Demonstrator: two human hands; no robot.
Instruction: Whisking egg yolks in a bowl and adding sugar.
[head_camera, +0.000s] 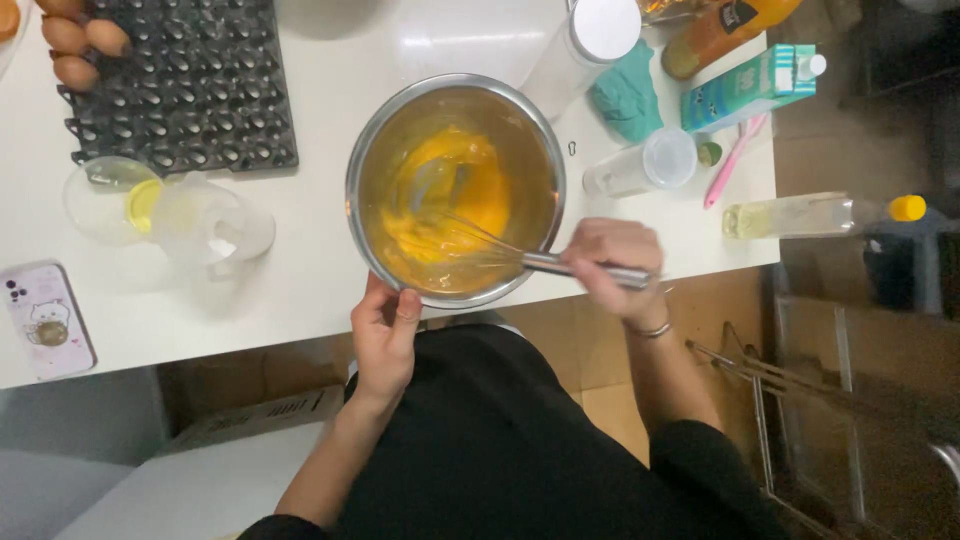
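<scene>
1. Head view: a steel bowl (455, 190) is seen on a white desk (300, 270), close to the near edge.
2. Yellow beaten egg (450, 200) is held in the bowl, smeared up its inner wall.
3. The left hand (385, 335) is placed at the bowl's near rim; its grip is pressed against the outer wall, thumb at the rim.
4. The right hand (620, 265) is closed round the metal handle of a whisk (510, 255); the grip is wrapped tight on that handle.
5. The whisk's wires are seen inside the bowl, dipped into the egg at the right side.
6. A bracelet (650, 330) is worn on the right wrist.
7. A black egg tray (190, 85) is set at the far left, with brown eggs (75, 45) at its left corner.
8. A clear jug (210, 220) and a small glass bowl (105, 200) with yellow contents are placed left of the steel bowl, just beside each other.
9. A phone (45, 320) lies at the desk's left edge.
10. Right of the bowl are noted a teal cloth (625, 100), a carton (750, 88), a clear cup (645, 165) on its side, a pink spatula (735, 160) and a bottle (810, 215) with a yellow cap.
</scene>
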